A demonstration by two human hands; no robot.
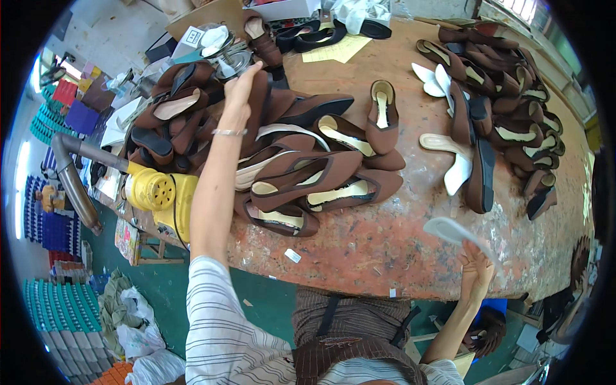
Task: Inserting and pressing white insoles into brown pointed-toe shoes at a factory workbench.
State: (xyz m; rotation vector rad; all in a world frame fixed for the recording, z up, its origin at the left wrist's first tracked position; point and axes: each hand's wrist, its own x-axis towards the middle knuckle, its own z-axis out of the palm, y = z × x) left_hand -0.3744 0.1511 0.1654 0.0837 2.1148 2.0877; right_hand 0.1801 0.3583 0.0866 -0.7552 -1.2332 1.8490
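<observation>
My left hand [239, 93] reaches far over the table and is closed on a brown flat shoe [258, 109], which stands on end beside my wrist. Part of that grip is hidden behind the hand. Low on the right, near the table's front edge, my right hand [476, 266] holds a pale insole [452, 231] by one end, slightly blurred. Between my arms lies a pile of brown shoes [308, 179], some with cream linings showing. One brown shoe [383, 119] rests with its toe toward me at the pile's right side.
More brown shoes [173, 109] are heaped at the left, and another heap [513, 96] fills the right. White insoles [457, 168] lie beside that heap. A yellow machine [160, 192] with a metal pipe stands left of my forearm. Black soles [321, 37] sit on yellow paper at the back.
</observation>
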